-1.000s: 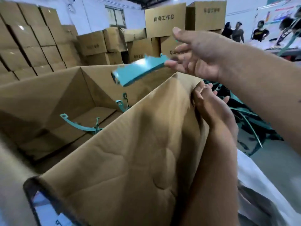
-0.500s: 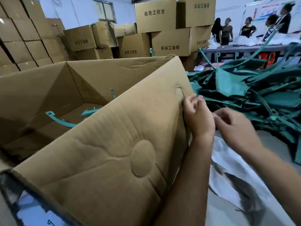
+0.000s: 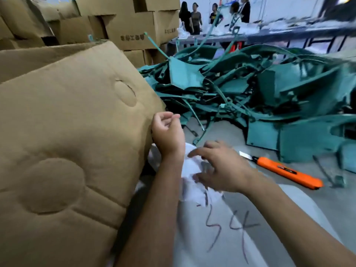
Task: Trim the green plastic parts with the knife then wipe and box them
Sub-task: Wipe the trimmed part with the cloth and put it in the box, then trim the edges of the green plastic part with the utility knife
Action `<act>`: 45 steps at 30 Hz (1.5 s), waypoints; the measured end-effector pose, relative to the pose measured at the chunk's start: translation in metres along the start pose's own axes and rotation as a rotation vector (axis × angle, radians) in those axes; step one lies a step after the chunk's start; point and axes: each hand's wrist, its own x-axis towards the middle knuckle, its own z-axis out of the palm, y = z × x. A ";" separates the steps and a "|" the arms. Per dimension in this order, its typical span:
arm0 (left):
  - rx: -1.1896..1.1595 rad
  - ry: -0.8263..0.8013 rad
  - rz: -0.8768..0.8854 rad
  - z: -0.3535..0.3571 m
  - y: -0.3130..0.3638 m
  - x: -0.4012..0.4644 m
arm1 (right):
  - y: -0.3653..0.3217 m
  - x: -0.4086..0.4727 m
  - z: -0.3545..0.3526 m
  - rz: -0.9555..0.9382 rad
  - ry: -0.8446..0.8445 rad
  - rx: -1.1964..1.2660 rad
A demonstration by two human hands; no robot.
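Box left; parts pile behind knife; cloth under hands.

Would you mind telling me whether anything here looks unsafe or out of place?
Yes: the orange knife lies loose on the table with its blade exposed, pointing toward the right hand hovering nearby.

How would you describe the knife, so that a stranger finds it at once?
Look below the big pile of green plastic parts, on the grey table. The knife lies flat there, right of the right hand. It alone has a bright orange handle.
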 end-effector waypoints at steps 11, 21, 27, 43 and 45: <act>-0.024 -0.063 -0.122 0.027 -0.015 -0.029 | 0.043 -0.049 -0.043 0.073 0.055 0.609; 0.534 -0.398 -0.174 0.041 -0.049 -0.040 | 0.107 -0.066 -0.053 0.550 0.372 0.235; 0.592 -0.451 0.070 0.046 -0.063 -0.074 | 0.127 -0.079 -0.024 1.023 1.161 -0.098; 0.346 -0.532 0.069 0.041 -0.079 -0.085 | 0.137 -0.085 -0.028 0.765 1.230 0.421; 0.337 -0.550 0.033 0.041 -0.078 -0.084 | 0.134 -0.081 -0.029 0.737 1.312 0.743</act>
